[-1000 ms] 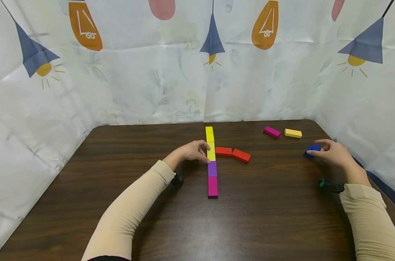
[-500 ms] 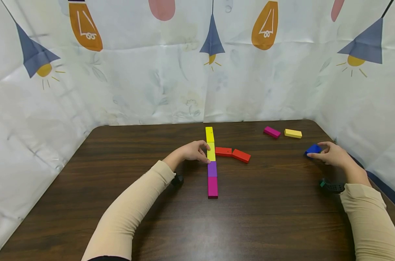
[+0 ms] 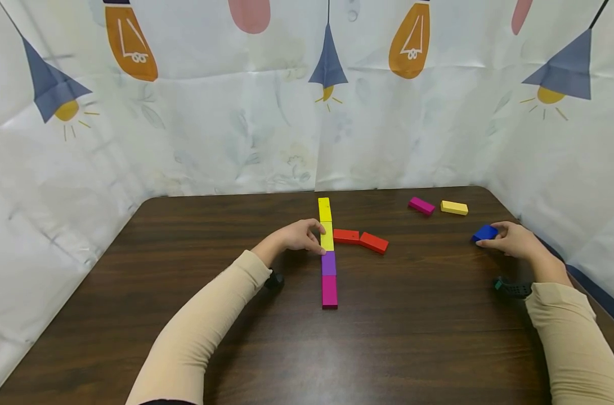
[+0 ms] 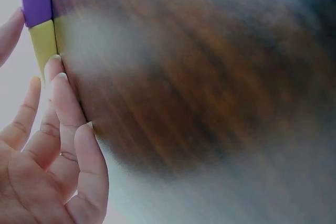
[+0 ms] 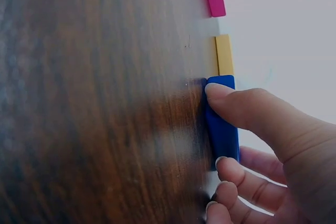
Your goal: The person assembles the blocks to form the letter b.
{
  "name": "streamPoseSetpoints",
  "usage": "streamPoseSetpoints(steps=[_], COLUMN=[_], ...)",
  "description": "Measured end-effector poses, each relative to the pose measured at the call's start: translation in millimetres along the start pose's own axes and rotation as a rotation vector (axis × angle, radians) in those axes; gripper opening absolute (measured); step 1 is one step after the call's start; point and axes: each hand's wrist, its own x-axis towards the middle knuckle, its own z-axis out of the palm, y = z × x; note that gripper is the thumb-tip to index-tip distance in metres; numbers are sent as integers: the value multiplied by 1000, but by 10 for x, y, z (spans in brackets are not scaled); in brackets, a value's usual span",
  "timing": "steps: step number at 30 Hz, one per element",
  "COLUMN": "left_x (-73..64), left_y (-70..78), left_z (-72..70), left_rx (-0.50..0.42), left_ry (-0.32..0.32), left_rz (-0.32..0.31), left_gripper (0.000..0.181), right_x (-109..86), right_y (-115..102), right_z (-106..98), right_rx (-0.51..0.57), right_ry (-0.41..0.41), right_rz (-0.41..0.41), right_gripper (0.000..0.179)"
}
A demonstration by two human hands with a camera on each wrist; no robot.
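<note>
Blue block [image 3: 485, 233] is pinched by the right hand [image 3: 516, 243], at right of the frame, near the right edge of the table [image 3: 428, 337].
At centre, the left hand [image 3: 299, 235] touches the lower yellow block [image 3: 328, 239], just above the purple block [image 3: 328, 263]; whether it grips, I cannot tell. Wide room lies between the red blocks [image 3: 346, 236] and the blue one.
</note>
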Motion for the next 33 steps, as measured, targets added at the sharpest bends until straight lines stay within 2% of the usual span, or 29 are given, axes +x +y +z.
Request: streamPoseSetpoints(steps=[18, 33], left_x=[2, 15], left_y=[-3, -6], left_z=[4, -2], left_rx=[14, 18], left_ry=[3, 7], left_rz=[-3, -3], left_gripper=[49, 50], right_x=[18, 9], right_y=[-141, -475], right_z=[-10, -5], right_rx=[-25, -27], right_ry=[35, 42], right_rz=[-23, -90], right_gripper=[82, 79])
